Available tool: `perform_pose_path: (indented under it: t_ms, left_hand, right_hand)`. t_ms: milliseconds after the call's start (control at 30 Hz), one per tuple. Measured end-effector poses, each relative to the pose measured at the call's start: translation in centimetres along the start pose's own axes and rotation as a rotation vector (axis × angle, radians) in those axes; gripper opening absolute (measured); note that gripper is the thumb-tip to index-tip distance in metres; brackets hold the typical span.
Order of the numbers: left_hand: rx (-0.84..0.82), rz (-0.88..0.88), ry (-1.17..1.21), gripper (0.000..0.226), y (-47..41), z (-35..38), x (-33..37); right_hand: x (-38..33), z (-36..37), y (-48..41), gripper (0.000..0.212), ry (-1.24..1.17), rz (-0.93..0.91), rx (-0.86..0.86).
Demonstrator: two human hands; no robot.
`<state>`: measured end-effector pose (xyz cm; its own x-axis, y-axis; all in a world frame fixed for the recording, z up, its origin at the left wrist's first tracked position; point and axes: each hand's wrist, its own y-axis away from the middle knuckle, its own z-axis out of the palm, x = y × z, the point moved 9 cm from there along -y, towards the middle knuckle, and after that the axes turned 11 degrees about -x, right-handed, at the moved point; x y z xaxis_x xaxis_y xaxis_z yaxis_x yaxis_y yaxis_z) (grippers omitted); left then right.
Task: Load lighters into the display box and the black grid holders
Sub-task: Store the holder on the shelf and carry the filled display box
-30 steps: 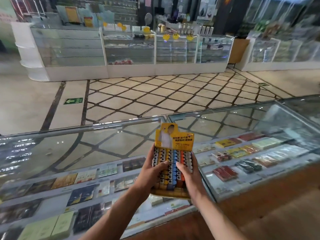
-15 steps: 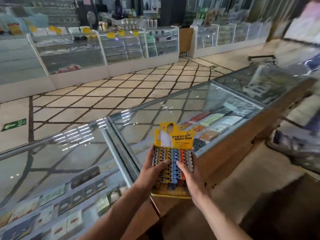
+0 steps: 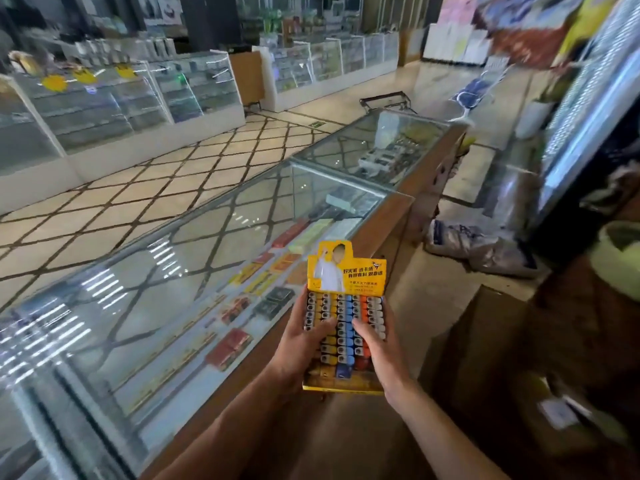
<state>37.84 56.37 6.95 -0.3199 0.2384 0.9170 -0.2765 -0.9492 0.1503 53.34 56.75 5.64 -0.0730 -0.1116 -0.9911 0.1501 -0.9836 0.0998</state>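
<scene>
Together left hand [image 3: 304, 345], right hand [image 3: 376, 355] grip display box [image 3: 347, 273].

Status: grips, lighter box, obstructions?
Left grip and right grip both hold the display box, thumbs on the lighters. Box looks full, in the air beside the glass counter. Nothing seen blocking it.

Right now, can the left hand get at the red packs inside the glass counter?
Probably not: the left hand grips the display box, and the red packs lie under the counter's glass top; no opening shows.
</scene>
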Motion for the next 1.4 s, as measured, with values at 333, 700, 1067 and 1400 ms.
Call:
perform_pose_path:
  t_ms: [333,700,1067,1400]
  left_hand:
    - [-0.250,-0.004,-0.059,0.062,-13.6,9.9,-0.9]
    - [-0.442,-0.080,-0.090,0.057,-31.4,16.6,-0.9]
    - [-0.518,-0.121,-0.080,0.061,-45.8,19.7,-0.3]
    - [-0.499,-0.114,-0.091,0.057,-57.4,24.0,-0.7]
  right_hand:
    - [-1.7,-13.0,-4.7,0.033,-0.043,0.033,0.227]
    - [-2.9,-25.1,-16.0,0.050,-0.075,0.081,0.436]
    - [-4.1,-32.8,-26.4,0.055,-0.090,0.111,0.562]
    - [-4.1,-41.8,-35.7,0.056,-0.096,0.110,0.550]
